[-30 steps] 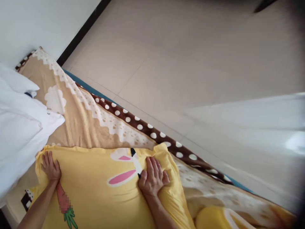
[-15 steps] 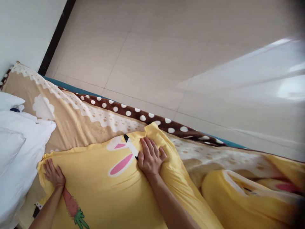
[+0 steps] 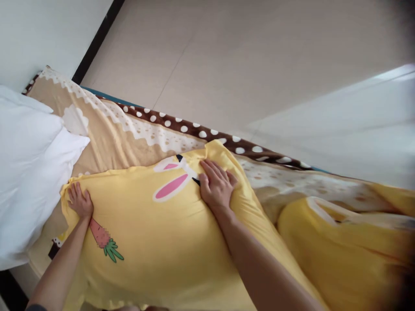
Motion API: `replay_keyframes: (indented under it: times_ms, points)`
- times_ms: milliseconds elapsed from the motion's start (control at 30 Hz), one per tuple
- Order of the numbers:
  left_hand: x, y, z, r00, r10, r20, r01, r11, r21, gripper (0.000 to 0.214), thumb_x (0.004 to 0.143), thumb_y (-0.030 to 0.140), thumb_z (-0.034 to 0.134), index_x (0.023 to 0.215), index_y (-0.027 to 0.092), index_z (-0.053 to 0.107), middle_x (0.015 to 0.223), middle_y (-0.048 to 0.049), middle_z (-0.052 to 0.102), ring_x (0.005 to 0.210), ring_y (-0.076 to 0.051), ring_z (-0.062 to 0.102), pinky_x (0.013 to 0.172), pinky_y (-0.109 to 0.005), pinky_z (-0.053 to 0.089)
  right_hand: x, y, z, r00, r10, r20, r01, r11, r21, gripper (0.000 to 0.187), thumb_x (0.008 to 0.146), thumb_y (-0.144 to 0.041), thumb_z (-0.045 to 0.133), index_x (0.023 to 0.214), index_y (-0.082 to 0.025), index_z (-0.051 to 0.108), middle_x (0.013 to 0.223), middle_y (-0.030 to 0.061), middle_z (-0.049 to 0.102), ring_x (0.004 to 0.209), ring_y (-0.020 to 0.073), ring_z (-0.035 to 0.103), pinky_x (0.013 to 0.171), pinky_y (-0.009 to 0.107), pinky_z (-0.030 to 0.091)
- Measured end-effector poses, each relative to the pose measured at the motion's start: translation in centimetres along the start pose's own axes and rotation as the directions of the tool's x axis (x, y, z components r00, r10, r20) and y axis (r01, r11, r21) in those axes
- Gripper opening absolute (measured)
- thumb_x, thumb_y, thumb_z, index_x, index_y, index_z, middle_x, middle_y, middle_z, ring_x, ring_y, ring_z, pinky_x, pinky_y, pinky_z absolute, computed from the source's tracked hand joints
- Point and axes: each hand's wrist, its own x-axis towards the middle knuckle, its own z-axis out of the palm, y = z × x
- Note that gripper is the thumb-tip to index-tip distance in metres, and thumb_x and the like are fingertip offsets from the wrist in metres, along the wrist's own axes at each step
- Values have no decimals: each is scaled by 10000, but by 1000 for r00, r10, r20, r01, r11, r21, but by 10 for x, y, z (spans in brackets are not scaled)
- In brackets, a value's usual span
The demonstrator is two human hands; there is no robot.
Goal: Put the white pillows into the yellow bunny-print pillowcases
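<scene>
A yellow pillow (image 3: pixel 152 242) printed with pink rabbit ears and a carrot lies on the bed in front of me. My left hand (image 3: pixel 79 201) rests on its far left corner, fingers spread and lying flat on the cloth. My right hand (image 3: pixel 216 186) presses flat on the pillow's far right corner, beside the rabbit ears, fingers stretched out. Neither hand holds anything.
A tan bedsheet (image 3: pixel 113 138) with a white lace print and a brown dotted border covers the bed. White pillows (image 3: pixel 29 172) lie at the left. A second yellow pillow (image 3: pixel 340 246) sits at the right. Beyond the bed's edge are pale floor tiles (image 3: pixel 259 65) and a white wall.
Both hands have stayed on the pillow's far corners while the view has swung about. The pillow now sits further up the bed, closer to the dotted border.
</scene>
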Motion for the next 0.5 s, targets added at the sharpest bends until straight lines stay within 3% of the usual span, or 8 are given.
replay_keyframes:
  times_ms: [100,200,233,300,367,433,467,500]
  points:
    - [14,-3,-29,971,-68,229,87,993,-74,575,950,418,357,1485,209,359,1588,-102,281,1482,-290,189,1134,-632,203,-5,-36,-41,999,31,19,-31,999,-26,452,964,-418,320,1174,-183,644,1303,135,620,1305,278,483,1053,538,277]
    - [6,-3,-70,912,-66,405,158,968,-197,577,941,415,389,1487,233,351,1600,-94,242,1488,-287,175,1144,-648,156,-46,-108,-81,982,-181,-60,174,979,-103,410,961,-348,397,1305,-199,564,1406,140,534,1362,280,424,1077,525,229]
    - [-8,-1,-82,922,-16,386,122,960,-251,574,947,417,385,1493,242,340,1602,-90,236,1489,-276,176,1156,-631,142,-69,-134,-86,956,-292,-41,287,953,-98,437,950,-296,427,1374,-219,500,1415,123,528,1359,254,431,1094,494,218]
    - [-51,7,-99,954,159,256,-66,939,-337,560,966,408,359,1505,259,317,1601,-80,244,1490,-241,181,1183,-568,135,-118,-178,-81,891,-445,92,450,892,-50,524,931,-210,446,1453,-211,400,1429,112,516,1357,220,433,1114,445,206]
    - [-107,12,-101,912,371,177,-298,892,-339,541,973,354,349,1503,248,333,1579,-87,302,1479,-222,224,1197,-502,152,-159,-198,-62,810,-550,203,562,827,-3,571,925,-173,428,1489,-180,341,1448,106,493,1365,219,420,1116,418,211]
    - [-158,1,-89,808,546,222,-473,826,-308,524,953,315,390,1474,265,395,1539,-80,386,1446,-233,308,1209,-496,111,-180,-190,-44,727,-633,264,643,763,60,602,927,-185,426,1514,-189,292,1452,93,489,1362,217,425,1110,402,239]
    - [-177,-11,-80,813,542,212,-485,832,-270,514,938,324,416,1446,257,446,1517,-90,421,1430,-252,339,1210,-507,98,-183,-177,-40,706,-652,278,661,747,74,623,927,-193,430,1526,-201,259,1445,86,498,1354,215,436,1111,399,248]
    - [-191,-28,-71,861,480,169,-440,869,-225,498,927,335,419,1407,233,505,1491,-108,455,1418,-273,359,1209,-520,102,-181,-160,-40,709,-646,283,658,750,65,646,927,-200,437,1536,-217,225,1434,81,511,1344,214,451,1115,402,252]
